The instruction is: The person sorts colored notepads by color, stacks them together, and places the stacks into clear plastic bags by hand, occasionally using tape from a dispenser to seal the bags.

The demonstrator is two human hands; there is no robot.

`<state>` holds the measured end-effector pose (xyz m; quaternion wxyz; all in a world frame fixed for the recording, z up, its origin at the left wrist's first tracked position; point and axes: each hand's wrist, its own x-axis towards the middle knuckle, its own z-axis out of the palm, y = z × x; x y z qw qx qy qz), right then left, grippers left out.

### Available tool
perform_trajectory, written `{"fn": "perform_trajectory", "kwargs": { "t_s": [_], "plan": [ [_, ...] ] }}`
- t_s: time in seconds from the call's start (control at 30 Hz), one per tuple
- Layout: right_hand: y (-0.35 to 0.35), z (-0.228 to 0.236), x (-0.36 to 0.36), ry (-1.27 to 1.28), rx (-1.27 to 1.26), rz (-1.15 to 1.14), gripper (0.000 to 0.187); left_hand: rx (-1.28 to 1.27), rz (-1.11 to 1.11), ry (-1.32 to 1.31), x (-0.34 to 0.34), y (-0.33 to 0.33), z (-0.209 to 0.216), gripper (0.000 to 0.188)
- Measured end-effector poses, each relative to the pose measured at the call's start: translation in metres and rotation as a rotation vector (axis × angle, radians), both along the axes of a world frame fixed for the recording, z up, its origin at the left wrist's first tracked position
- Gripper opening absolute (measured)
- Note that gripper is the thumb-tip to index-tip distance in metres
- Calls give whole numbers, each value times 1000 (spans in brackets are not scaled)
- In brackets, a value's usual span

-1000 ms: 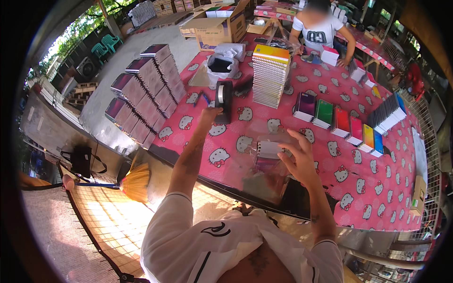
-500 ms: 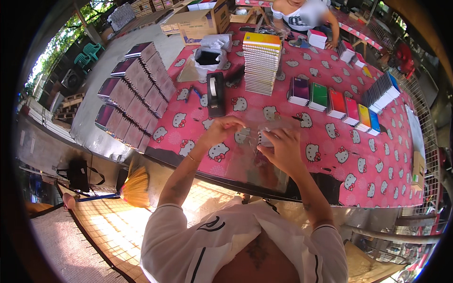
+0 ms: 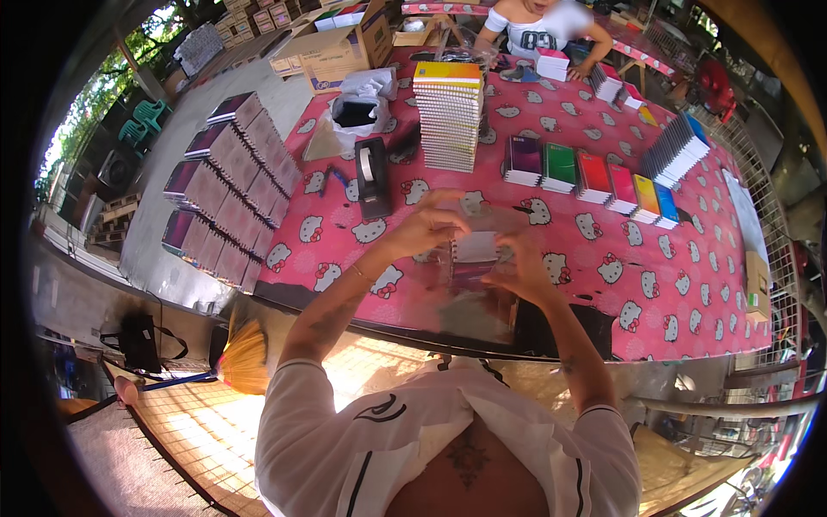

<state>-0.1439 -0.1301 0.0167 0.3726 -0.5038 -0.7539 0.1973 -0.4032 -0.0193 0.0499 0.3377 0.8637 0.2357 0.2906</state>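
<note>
A small spiral notebook (image 3: 475, 248), pale on its upper part and purple lower down, is between my two hands near the table's front edge. What looks like clear plastic (image 3: 469, 310) lies around and below it. My left hand (image 3: 428, 231) has its fingers bent over the notebook's coil side. My right hand (image 3: 524, 269) grips the opposite side, thumb low and fingers at the upper corner. Beyond my left hand stands a black tape dispenser (image 3: 373, 179). Behind the notebook rises a tall stack of yellow-topped spiral notebooks (image 3: 449, 116).
Tall piles of notebooks (image 3: 226, 189) stand at the table's left edge. Short coloured notebook stacks (image 3: 593, 177) line the right side, near a leaning pile (image 3: 676, 148). Blue-handled tools (image 3: 336, 178) lie left of the dispenser. A person (image 3: 543, 39) sits across the table.
My left hand has moved in from the left onto the notebook's coil side. My right hand has shifted to its right side, showing more of the notebook. The view has turned slightly.
</note>
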Motion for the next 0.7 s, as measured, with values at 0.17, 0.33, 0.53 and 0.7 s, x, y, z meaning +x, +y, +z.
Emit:
{"fn": "perform_trajectory", "kwargs": {
  "t_s": [0.17,0.33,0.53,0.7],
  "plan": [
    [13,-26,-12,-189,156,197,59,348,141,127,36,-4,-32,34],
    [15,-40,-13,178,43,274,50,48,442,-49,56,-12,-42,61],
    [70,-27,-17,558,-415,67,41,-786,145,-117,13,2,-71,46],
    [95,-49,-13,666,-533,157,48,-227,483,95,43,-2,-34,29]
  ]
}}
